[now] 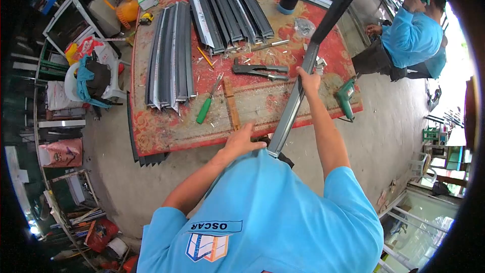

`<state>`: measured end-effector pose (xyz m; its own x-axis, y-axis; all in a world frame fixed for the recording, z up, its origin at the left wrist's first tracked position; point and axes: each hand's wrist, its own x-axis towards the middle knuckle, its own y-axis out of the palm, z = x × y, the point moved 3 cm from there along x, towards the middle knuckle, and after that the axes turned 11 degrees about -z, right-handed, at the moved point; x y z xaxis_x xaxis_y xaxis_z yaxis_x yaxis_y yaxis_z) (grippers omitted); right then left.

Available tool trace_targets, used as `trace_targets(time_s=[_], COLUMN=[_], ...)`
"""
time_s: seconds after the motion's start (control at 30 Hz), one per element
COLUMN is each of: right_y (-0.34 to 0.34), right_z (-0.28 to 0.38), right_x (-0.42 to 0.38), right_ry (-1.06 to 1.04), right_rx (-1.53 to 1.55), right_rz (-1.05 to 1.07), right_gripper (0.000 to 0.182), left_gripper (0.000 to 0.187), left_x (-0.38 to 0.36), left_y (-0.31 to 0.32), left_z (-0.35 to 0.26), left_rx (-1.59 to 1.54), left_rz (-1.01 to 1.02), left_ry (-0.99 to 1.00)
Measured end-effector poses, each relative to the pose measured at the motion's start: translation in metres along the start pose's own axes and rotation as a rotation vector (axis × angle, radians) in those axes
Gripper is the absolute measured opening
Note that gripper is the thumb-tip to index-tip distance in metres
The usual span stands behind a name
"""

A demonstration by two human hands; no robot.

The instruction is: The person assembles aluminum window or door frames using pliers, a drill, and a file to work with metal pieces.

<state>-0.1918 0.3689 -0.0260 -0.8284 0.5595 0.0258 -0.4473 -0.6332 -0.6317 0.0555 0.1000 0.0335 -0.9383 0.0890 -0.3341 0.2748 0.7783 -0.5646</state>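
Head view: long metal profile point(291, 114) slants over the counter point(202, 135), near end at the waist, far end rightward. Right hand point(309, 81) clamped on it partway along; left hand point(241, 141), loosely open, lies left of, and closer to, the near end (contact unclear).
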Motion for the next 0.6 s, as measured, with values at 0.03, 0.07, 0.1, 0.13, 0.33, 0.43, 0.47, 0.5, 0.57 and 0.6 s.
trace_targets(time_s=[0.03,0.07,0.1,0.13,0.33,0.43,0.47,0.5,0.57,0.6], right_y=[-0.001,0.0,-0.008,-0.009,-0.011,-0.009,-0.005,0.0,0.008,0.011], right_z=[0.001,0.0,0.01,0.011,0.016,0.017,0.012,0.007,-0.005,-0.005], right_x=[0.009,0.016,0.018,0.023,0.064,0.071,0.071,0.07,0.064,0.059], right_ry=[0.002,0.007,-0.006,-0.009,0.129,0.195,0.262,0.267,0.314,0.318], right_rx=[-0.011,-0.026,-0.066,-0.07,-0.051,-0.027,0.019,0.011,0.067,0.064], right_rz=[0.0,-0.002,-0.029,-0.033,-0.139,-0.147,-0.14,-0.139,-0.182,-0.183], right_gripper=[0.087,0.086,0.082,0.082,0.075,0.074,0.073,0.073,0.073,0.073], left_gripper=[0.095,0.09,0.086,0.086,0.068,0.07,0.07,0.071,0.072,0.076], left_x=[-0.001,-0.003,-0.001,0.005,0.041,0.048,0.047,0.043,0.03,0.024], left_y=[-0.001,-0.001,-0.003,-0.001,-0.015,-0.013,-0.01,-0.005,0.006,0.008], left_z=[0.006,0.012,0.018,0.027,0.054,0.066,0.072,0.075,0.079,0.077], left_rx=[-0.002,0.024,0.049,0.044,0.087,0.0,0.0,-0.003,-0.008,-0.062], left_rz=[-0.007,-0.088,-0.167,-0.166,-0.521,-0.583,-0.579,-0.504,-0.422,-0.465], left_ry=[0.002,-0.022,-0.043,-0.04,-0.237,-0.19,-0.193,-0.205,-0.223,-0.158])
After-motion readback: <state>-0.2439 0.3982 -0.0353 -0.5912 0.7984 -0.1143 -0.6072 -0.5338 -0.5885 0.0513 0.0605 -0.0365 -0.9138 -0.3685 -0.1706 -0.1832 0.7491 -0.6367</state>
